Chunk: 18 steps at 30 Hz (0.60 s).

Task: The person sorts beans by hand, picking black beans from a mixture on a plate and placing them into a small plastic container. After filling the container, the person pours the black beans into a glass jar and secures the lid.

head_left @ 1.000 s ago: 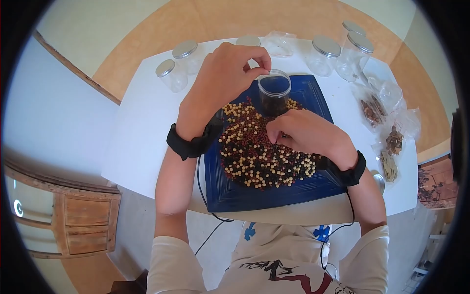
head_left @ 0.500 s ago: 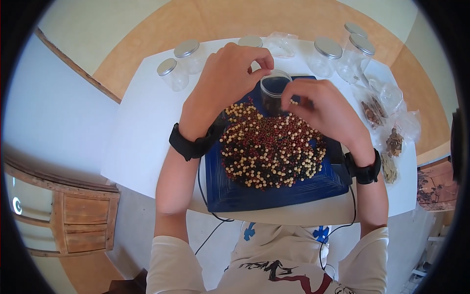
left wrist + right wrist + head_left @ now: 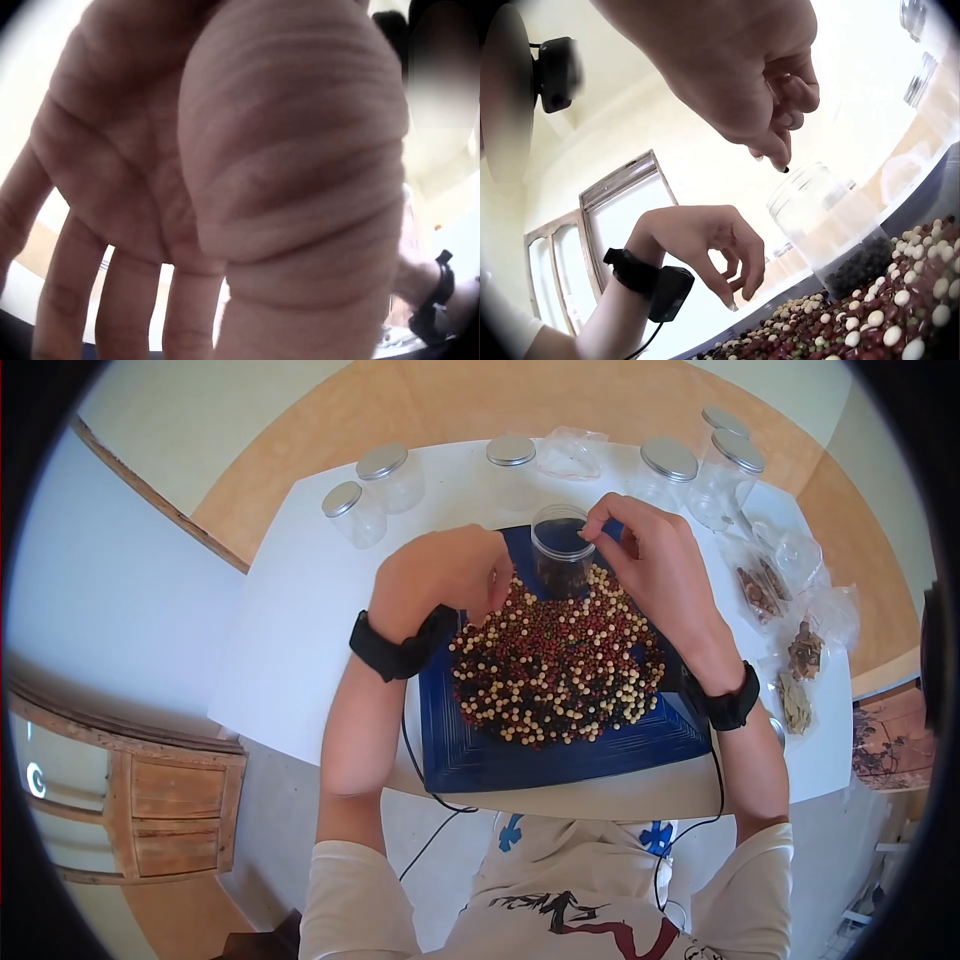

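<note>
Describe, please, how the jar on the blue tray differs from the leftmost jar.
The tray jar is open; the leftmost jar has a silver lid. The tray jar holds black beans; the leftmost jar shows no contents. Both are transparent and stand upright.

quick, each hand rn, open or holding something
Left hand: open, fingers loosely curved, nothing visibly held.
Right hand: closed, pinching a black bean near the clear jar's mouth.

Head: fingers (image 3: 612,510) are viewed downward, from farthest.
Left wrist: left palm (image 3: 112,142) is viewed closely, towards its fingers.
Right wrist: clear cylindrical jar (image 3: 810,217), below fingers, is shared with head.
</note>
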{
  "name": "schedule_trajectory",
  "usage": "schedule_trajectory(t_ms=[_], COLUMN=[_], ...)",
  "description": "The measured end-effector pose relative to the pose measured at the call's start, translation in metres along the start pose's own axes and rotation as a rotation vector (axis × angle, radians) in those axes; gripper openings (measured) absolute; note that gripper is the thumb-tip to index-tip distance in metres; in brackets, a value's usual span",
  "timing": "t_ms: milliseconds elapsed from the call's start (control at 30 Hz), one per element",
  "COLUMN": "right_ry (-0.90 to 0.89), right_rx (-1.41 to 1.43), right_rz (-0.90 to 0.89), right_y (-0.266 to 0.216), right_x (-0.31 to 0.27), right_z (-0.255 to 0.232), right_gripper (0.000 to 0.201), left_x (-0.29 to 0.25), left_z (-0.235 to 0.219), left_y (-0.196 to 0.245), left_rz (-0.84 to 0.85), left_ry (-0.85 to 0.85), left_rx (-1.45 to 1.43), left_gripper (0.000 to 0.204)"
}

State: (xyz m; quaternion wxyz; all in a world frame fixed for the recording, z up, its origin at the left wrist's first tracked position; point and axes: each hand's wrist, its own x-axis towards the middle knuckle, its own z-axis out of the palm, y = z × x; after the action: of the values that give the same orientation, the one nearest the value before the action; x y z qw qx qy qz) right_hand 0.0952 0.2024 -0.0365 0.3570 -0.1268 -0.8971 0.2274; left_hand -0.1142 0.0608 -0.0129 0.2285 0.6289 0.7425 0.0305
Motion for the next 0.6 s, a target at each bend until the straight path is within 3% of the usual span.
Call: schedule_trajectory(t_ms=[167,267,367,433,600], right_ry=[-0.010,0.001,-0.143,-0.292,-0.433], right_rx=[-0.005,0.039,0.118,0.142,0.150], right_rz=[0.011,-0.062,-0.047,-0.134,-0.190], right_y=[-0.001,-0.007,-0.016,-0.014,-0.008], right_x=[0.001,0.001,-0.001,-0.002,-0.008], right_z=[0.000,-0.004,-0.008,-0.005,0.003], right_gripper=[0.011,0.010,0.009,0.009,0.007], left_x=[0.004,0.002,0.008,0.009,0.009], left_z=[0.012,0.015,0.018,0.021,0.017], left_y=[0.000,0.008,-0.002,-0.003,-0.003], left_rz=[-0.226,-0.305,-0.274,-0.282,-0.270], left_ry=[-0.046,0.003,-0.036,-0.026,-0.049], left_rx=[0.148,0.185,0.196,0.222,0.204], left_gripper=[0.033,0.024,0.032,0.031,0.027])
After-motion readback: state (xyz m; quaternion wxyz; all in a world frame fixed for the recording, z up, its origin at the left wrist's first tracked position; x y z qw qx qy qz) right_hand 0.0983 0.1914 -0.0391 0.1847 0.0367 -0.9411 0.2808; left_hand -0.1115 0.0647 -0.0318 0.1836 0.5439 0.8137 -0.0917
